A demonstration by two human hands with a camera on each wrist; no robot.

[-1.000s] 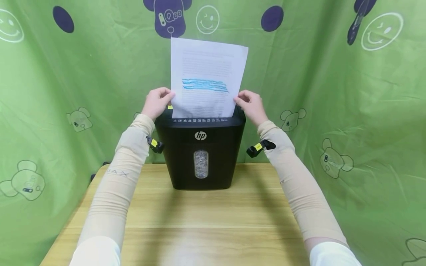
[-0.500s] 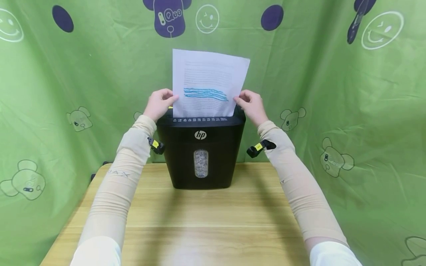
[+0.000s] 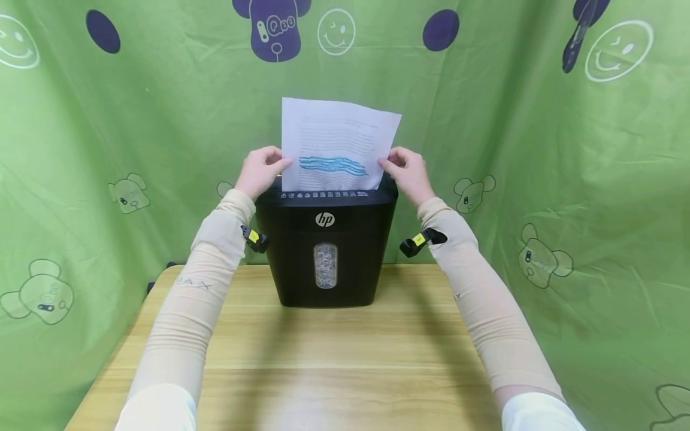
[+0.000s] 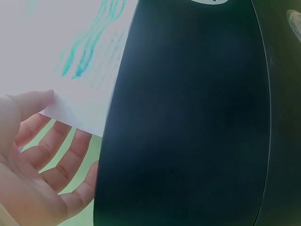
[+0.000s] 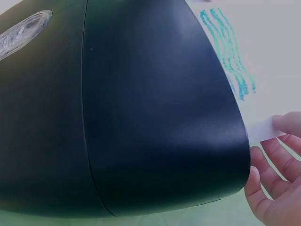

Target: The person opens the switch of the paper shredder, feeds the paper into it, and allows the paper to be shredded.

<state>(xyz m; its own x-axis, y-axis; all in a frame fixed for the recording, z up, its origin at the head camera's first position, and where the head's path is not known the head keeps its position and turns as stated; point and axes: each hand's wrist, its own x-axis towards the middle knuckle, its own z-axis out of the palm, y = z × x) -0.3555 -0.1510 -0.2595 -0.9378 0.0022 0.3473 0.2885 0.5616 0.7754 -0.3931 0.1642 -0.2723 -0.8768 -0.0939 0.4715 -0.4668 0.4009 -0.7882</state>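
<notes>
A printed sheet of paper [image 3: 345,134] with blue marker lines across its text stands upright in the top of a black HP paper shredder [image 3: 326,251]. Its lower part is hidden inside the machine. My left hand [image 3: 261,169] pinches the left edge of the sheet between thumb and fingers, just above the shredder top. On the other side, my right hand [image 3: 408,170] pinches the right edge at about the same height. Both wrist views show the thumb on the front of the paper and the fingers behind it, beside the shredder's dark casing [image 4: 188,113].
The shredder stands at the back of a wooden table [image 3: 334,359]. Shredded bits show through its small front window [image 3: 326,266]. A green patterned curtain [image 3: 178,108] hangs behind and along both sides.
The sheet has sunk steadily into the shredder, its top edge and blue lines now lower. My left hand has shifted slightly right; the right hand stays almost where it was.
</notes>
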